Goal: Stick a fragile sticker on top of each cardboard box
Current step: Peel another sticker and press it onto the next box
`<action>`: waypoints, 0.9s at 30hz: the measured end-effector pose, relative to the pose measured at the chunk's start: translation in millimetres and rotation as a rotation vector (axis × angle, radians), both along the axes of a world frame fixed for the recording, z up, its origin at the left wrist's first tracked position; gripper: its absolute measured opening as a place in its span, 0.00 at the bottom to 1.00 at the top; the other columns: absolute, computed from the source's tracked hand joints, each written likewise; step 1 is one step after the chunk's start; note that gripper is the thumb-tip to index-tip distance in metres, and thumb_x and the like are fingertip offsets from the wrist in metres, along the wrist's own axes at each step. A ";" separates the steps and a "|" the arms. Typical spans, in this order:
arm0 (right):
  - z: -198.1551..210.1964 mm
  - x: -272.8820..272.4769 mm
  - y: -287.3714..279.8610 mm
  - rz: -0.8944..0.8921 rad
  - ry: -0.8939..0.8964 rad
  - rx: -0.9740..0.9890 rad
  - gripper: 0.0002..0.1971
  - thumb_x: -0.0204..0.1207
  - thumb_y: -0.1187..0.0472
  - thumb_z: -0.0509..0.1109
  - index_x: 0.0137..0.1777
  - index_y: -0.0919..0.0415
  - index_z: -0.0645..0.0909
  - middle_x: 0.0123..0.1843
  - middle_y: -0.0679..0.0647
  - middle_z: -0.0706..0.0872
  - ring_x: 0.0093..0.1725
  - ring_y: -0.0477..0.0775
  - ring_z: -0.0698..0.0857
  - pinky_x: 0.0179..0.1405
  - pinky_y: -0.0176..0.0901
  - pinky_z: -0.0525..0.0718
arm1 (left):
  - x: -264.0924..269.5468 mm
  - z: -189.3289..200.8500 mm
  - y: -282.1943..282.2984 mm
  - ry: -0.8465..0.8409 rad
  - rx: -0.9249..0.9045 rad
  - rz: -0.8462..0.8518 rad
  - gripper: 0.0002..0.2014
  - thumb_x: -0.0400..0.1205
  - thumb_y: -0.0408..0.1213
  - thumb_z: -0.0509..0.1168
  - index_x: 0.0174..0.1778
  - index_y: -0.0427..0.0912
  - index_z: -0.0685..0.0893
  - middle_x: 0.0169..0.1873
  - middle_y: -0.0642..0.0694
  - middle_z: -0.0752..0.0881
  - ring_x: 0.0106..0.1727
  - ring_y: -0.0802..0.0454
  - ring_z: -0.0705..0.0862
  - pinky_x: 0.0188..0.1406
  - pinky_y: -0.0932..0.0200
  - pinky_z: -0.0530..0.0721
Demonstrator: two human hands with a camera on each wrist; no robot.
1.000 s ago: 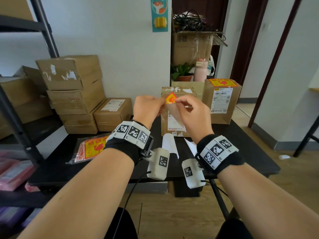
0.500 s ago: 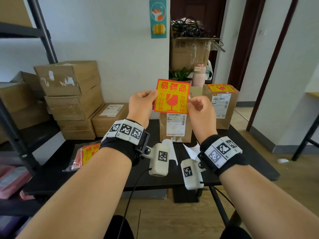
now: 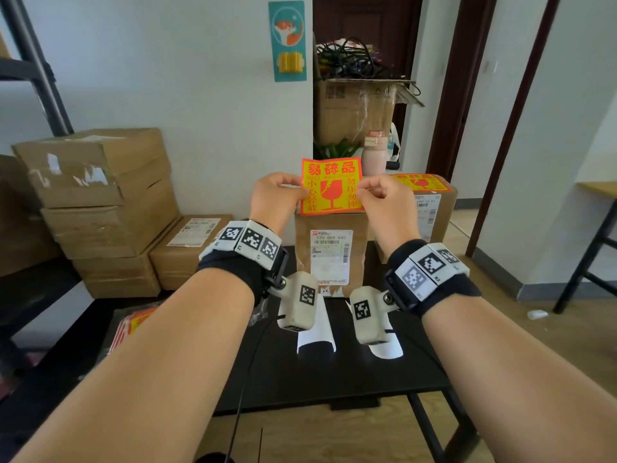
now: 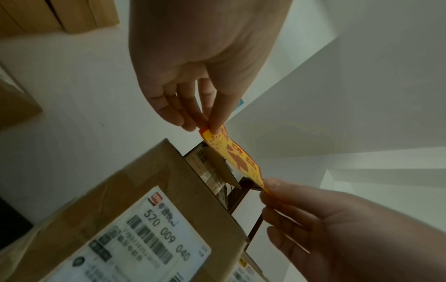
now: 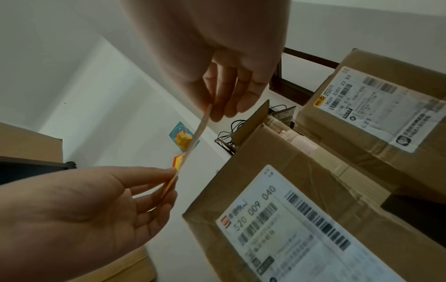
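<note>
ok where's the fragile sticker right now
In the head view the fragile sticker is held up mid-frame, pinched at its side edges by the left hand and right hand, just above the box labelled 520 009 040.

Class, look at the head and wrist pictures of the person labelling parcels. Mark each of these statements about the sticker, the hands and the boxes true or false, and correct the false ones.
1. Both hands pinch the red-and-yellow fragile sticker. True: the left hand holds its left edge, the right hand its right edge.
2. The sticker is already stuck on the middle brown cardboard box. False: it is held in the air above that box.
3. The right-hand brown cardboard box has a fragile sticker on top. True.
4. The middle box has no shipping label. False: a white label with barcodes is on its front.
5. The boxes stand on a white table. False: the table is black.
</note>
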State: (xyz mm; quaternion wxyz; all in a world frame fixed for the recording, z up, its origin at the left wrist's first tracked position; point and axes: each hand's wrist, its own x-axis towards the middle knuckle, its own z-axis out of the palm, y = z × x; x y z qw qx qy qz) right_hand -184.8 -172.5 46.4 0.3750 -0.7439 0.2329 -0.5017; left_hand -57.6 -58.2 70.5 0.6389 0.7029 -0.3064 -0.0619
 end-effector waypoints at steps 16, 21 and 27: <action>-8.2 24.4 -28.5 -0.071 0.205 -0.058 0.05 0.80 0.59 0.69 0.50 0.53 0.87 0.43 0.43 0.85 0.46 0.42 0.84 0.43 0.32 0.78 | 26.1 -8.5 -33.7 0.024 0.156 -0.012 0.05 0.77 0.34 0.75 0.45 0.42 0.85 0.35 0.52 0.86 0.34 0.61 0.84 0.29 0.69 0.78; -9.1 26.4 -31.8 -0.081 0.248 -0.097 0.06 0.80 0.59 0.70 0.51 0.55 0.88 0.43 0.44 0.87 0.43 0.41 0.83 0.36 0.24 0.71 | 27.7 -10.4 -34.8 0.007 0.155 -0.015 0.07 0.77 0.34 0.75 0.48 0.40 0.86 0.43 0.46 0.89 0.40 0.55 0.87 0.39 0.63 0.85; -10.4 27.8 -32.2 -0.103 0.279 -0.135 0.06 0.79 0.59 0.70 0.51 0.55 0.88 0.44 0.45 0.87 0.44 0.42 0.83 0.35 0.24 0.70 | 26.2 -13.4 -35.6 -0.046 0.178 0.006 0.07 0.75 0.35 0.76 0.36 0.48 0.85 0.44 0.44 0.91 0.48 0.47 0.90 0.57 0.47 0.87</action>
